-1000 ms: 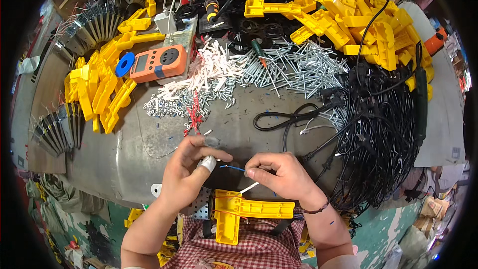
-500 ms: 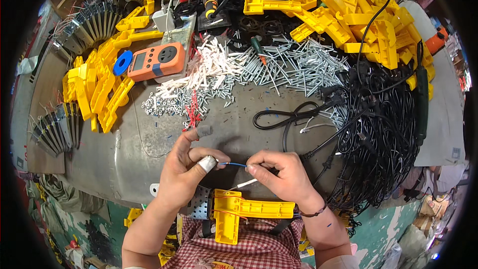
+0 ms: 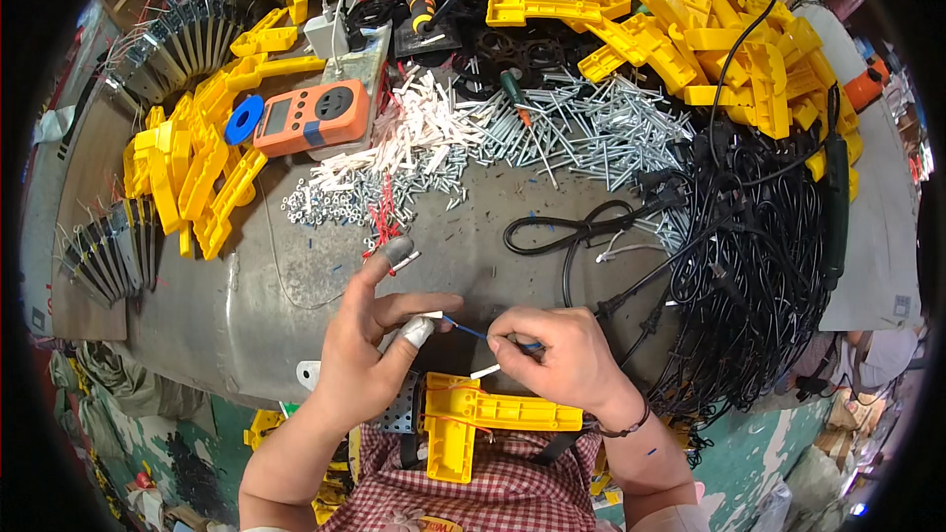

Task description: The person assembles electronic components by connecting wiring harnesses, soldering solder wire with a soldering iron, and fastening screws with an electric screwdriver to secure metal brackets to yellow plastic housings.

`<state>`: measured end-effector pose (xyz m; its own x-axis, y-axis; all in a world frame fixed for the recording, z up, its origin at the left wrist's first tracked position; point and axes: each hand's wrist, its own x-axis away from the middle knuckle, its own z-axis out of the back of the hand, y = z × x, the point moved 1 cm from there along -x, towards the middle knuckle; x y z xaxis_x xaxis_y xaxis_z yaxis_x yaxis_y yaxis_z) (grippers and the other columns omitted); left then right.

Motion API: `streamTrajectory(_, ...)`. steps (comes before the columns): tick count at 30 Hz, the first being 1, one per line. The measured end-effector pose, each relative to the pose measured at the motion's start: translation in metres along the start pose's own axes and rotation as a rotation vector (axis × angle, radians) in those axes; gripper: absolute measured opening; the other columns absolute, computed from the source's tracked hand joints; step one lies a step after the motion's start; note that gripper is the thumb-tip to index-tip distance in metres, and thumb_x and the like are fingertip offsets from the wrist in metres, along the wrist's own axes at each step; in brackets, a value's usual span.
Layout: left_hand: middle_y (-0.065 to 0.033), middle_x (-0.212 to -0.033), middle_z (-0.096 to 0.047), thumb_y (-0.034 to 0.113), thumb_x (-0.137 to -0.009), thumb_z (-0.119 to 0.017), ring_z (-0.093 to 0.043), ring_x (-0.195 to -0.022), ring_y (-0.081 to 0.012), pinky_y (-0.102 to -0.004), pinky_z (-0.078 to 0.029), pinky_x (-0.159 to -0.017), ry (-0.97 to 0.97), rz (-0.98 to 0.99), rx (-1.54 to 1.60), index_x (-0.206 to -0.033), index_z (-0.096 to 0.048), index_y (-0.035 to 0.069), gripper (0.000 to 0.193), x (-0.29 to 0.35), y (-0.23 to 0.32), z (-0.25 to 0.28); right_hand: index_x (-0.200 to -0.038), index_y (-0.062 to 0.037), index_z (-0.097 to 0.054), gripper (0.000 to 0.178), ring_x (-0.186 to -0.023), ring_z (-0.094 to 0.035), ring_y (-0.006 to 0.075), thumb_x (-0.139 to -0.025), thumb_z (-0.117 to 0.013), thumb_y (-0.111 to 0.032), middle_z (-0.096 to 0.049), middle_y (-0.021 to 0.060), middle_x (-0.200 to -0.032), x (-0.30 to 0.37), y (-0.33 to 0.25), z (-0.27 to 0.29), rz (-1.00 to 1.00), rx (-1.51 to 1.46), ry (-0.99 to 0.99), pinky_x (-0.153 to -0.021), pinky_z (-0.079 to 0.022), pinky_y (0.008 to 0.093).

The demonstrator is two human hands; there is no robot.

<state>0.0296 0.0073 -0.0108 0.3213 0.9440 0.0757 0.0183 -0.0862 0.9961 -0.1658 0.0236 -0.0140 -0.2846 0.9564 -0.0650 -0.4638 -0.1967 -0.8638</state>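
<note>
My left hand (image 3: 370, 350) has a grey-covered fingertip raised and a silvery wrap on the thumb. Between that thumb and a finger it pinches a small white sleeve (image 3: 430, 315), at the end of a thin blue wire (image 3: 465, 329). My right hand (image 3: 562, 355) is closed on the blue wire, fingertips together. Just below its fingers a second white sleeve (image 3: 486, 371) sticks out. Below both hands, a yellow plastic handle shell (image 3: 522, 413) lies open side up in front of my lap, against a perforated metal plate (image 3: 398, 409).
Ahead lie piles of white sleeves (image 3: 419, 123), screws (image 3: 631, 123) and nuts (image 3: 313, 205). An orange meter (image 3: 301, 120) stands left, near yellow shells (image 3: 202, 172). Bundled black cables (image 3: 759, 286) fill the right; more yellow shells (image 3: 700, 30) lie behind. A screwdriver (image 3: 514, 94) rests among the screws.
A white sleeve now shows in my left fingers at the wire's end. My right hand has dropped slightly, and the wire slants down toward it.
</note>
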Motion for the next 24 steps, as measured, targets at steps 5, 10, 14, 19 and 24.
streamTrajectory(5, -0.0156, -0.091, -0.058, -0.004, -0.085, -0.050, -0.061, -0.085, -0.0217, -0.0319, -0.048, -0.080, -0.041, -0.128, -0.146, -0.136, -0.014, 0.002, 0.063, 0.003, -0.001, 0.000, -0.080, -0.0068, -0.062, 0.010, -0.054, -0.058, 0.0260, -0.075, -0.061, -0.016, -0.056, 0.0098, -0.058, -0.003, 0.002, 0.005, -0.061, -0.023, -0.101, -0.050, -0.044, 0.0334)
streamTrajectory(10, -0.0132, -0.085, -0.057, -0.006, -0.078, -0.055, -0.061, -0.081, -0.0213, -0.0314, -0.047, -0.078, -0.097, -0.081, -0.047, -0.137, -0.015, 0.003, 0.071, -0.001, -0.001, 0.003, -0.082, -0.0070, -0.063, 0.013, -0.049, -0.054, 0.0236, -0.075, -0.061, -0.017, -0.054, 0.0080, -0.055, -0.005, 0.004, 0.007, -0.110, -0.084, -0.210, -0.049, -0.041, 0.0319)
streamTrajectory(14, -0.0131, -0.084, -0.059, -0.004, -0.076, -0.058, -0.061, -0.082, -0.0208, -0.0307, -0.047, -0.077, -0.126, -0.237, -0.338, -0.137, -0.017, 0.003, 0.074, -0.002, -0.007, 0.005, -0.082, -0.0013, -0.063, 0.009, -0.056, -0.058, 0.0109, -0.077, -0.062, -0.009, -0.061, 0.0066, -0.063, -0.005, -0.001, 0.008, -0.187, -0.097, -0.188, -0.054, -0.044, 0.0238)
streamTrajectory(19, -0.0102, -0.086, -0.063, -0.004, -0.074, -0.061, -0.061, -0.085, -0.0167, -0.0291, -0.045, -0.082, 0.032, -0.160, -0.220, -0.135, -0.024, 0.003, 0.071, 0.000, -0.006, 0.001, -0.085, -0.0049, -0.064, 0.012, -0.064, -0.061, 0.0239, -0.080, -0.062, -0.016, -0.061, 0.0106, -0.071, -0.002, -0.003, 0.010, 0.024, -0.201, 0.018, -0.058, -0.046, 0.0310)
streamTrajectory(24, -0.0120, -0.084, -0.062, -0.004, -0.074, -0.063, -0.062, -0.083, -0.0189, -0.0299, -0.046, -0.081, 0.005, -0.130, -0.055, -0.133, -0.026, 0.001, 0.070, -0.004, -0.005, -0.010, -0.087, -0.0045, -0.063, 0.012, -0.071, -0.063, 0.0251, -0.081, -0.062, -0.015, -0.064, 0.0102, -0.079, -0.004, 0.000, 0.002, 0.056, -0.182, -0.020, -0.063, -0.048, 0.0312)
